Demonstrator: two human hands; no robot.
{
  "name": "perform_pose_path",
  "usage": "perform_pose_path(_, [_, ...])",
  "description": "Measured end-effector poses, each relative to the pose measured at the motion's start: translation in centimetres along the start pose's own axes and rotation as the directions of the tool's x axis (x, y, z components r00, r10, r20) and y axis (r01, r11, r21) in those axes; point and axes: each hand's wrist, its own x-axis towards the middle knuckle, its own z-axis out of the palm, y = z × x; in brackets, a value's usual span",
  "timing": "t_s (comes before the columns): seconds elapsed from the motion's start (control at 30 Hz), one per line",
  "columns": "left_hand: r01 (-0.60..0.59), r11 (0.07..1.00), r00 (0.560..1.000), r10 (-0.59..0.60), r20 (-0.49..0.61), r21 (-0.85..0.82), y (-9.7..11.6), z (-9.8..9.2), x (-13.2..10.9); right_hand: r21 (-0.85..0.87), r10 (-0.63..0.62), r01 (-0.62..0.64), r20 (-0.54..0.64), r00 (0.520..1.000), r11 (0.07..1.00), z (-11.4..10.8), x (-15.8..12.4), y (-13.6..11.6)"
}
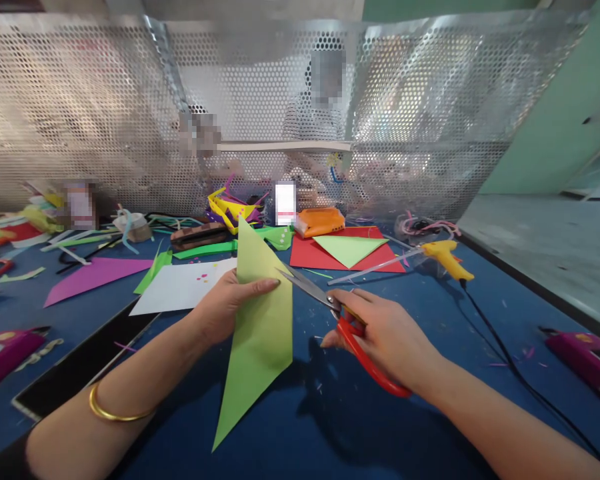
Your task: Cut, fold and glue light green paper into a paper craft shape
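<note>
My left hand [230, 297] pinches a light green sheet of paper [263, 327] upright above the table, thumb on its near face and the other fingers hidden behind it. The sheet has slanted, pointed ends at top and bottom. In my right hand [387, 327] is a pair of scissors [367, 363] with red handles. Their metal blades point left, and the tips reach the sheet's right edge near my left thumb. Whether the blades are around the paper or only touching it, I cannot tell.
Behind lie a red sheet [305, 253] with a pale green triangle [350, 250], an orange packet [320, 221], and white paper [175, 290]. A yellow glue gun [447, 259] trails a black cord on the right. A perforated metal screen [260, 87] borders the blue table [370, 440]; people sit beyond.
</note>
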Motion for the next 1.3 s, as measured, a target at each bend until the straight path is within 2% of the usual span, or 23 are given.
perform_pose_path(0.37, [0.021, 1.000, 0.999, -0.022, 0.038, 0.017, -0.12, 0.00, 0.11, -0.006, 0.033, -0.033, 0.031, 0.999, 0.999, -0.20, -0.04, -0.62])
perform_pose_path(0.77, [0.018, 1.000, 1.000, -0.018, 0.013, 0.022, -0.08, 0.19, -0.03, 0.047, 0.019, -0.021, 0.055, 0.998, 0.999, -0.12, 0.09, -0.58])
perform_pose_path(1.3, [0.002, 1.000, 0.999, -0.003, 0.038, 0.015, -0.49, -0.12, 0.23, 0.053, -0.021, 0.020, 0.024, 0.999, 0.998, 0.48, -0.33, -0.50])
